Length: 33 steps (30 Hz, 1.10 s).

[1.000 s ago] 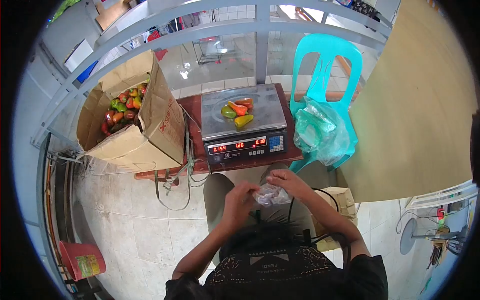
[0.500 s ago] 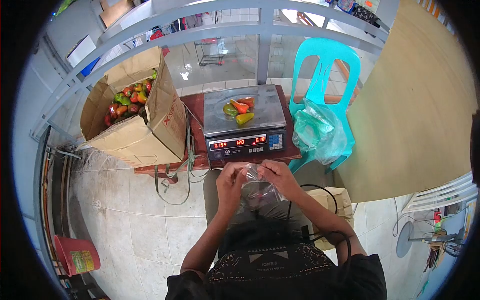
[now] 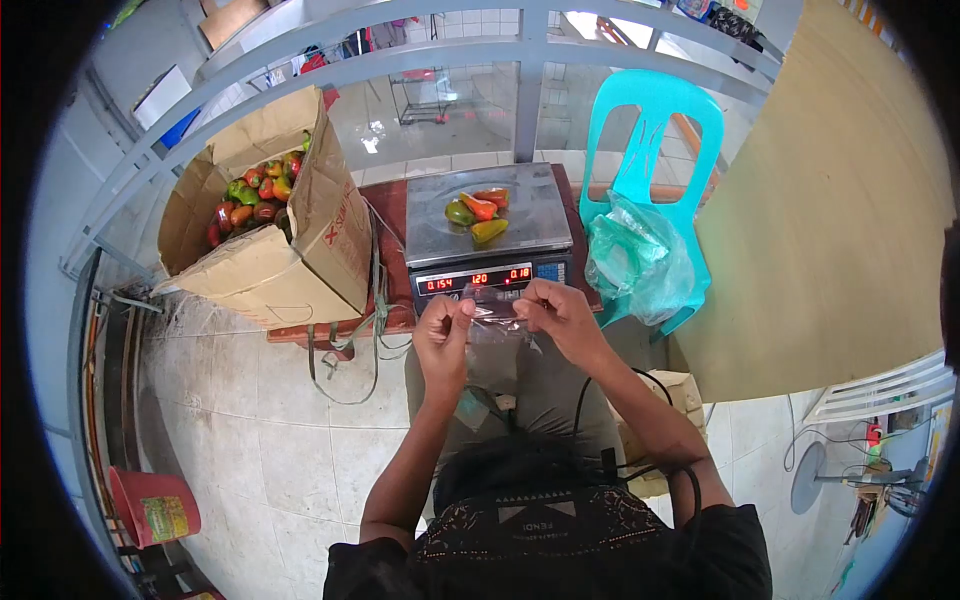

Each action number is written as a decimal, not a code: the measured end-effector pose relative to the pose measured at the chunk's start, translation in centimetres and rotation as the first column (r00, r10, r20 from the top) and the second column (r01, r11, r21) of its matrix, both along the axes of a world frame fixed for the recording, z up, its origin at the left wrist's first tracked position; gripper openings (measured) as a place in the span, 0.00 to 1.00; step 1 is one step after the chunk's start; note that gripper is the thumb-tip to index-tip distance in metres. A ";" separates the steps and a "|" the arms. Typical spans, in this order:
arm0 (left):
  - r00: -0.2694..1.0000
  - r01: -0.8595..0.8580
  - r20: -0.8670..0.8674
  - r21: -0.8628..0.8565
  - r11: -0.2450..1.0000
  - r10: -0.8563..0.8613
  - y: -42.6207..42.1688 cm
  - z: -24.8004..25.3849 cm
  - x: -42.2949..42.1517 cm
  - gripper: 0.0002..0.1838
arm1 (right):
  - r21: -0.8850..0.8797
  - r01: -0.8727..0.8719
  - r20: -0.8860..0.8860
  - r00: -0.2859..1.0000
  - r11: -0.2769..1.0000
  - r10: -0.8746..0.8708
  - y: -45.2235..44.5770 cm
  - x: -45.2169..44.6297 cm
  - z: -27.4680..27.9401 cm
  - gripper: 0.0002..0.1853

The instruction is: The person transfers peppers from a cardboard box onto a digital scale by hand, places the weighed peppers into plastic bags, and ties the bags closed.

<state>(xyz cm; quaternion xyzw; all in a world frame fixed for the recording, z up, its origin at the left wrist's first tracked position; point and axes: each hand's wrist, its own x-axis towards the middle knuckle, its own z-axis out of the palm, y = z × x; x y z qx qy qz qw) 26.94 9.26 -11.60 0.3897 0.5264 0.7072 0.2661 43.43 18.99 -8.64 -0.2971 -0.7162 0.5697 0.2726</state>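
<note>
Four peppers (image 3: 481, 208) lie on the scale (image 3: 535, 235), seemingly so their weight registers on its lit display (image 3: 480, 281). The left hand (image 3: 442, 338) and right hand (image 3: 562, 318) each pinch the clear plastic bag (image 3: 493, 327), held between them in front of the scale, apparently to spread its film.

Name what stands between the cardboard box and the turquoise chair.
In the head view, the digital scale stands between them on the red-brown table, with peppers on top.

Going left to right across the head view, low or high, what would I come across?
Red bucket, cardboard box, left hand, clear plastic, right hand, turquoise chair, large tan board.
</note>
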 end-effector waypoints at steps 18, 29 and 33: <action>0.832 -0.217 0.553 0.237 0.947 0.052 3.1 2.9 -7.6 0.11 | -0.117 -0.455 -0.098 0.890 0.883 0.446 0.3 -2.9 -10.4 0.26; 0.483 -0.203 -0.876 -0.129 0.971 -0.015 -5.2 4.4 -1.9 0.40 | 0.368 -0.518 0.240 0.855 0.773 0.459 1.0 -3.5 -2.0 0.07; 0.856 0.120 -0.434 -0.364 0.924 -0.282 -2.3 -0.5 -2.2 0.15 | 0.237 -0.330 0.164 0.941 0.914 0.297 1.6 -2.4 1.1 0.09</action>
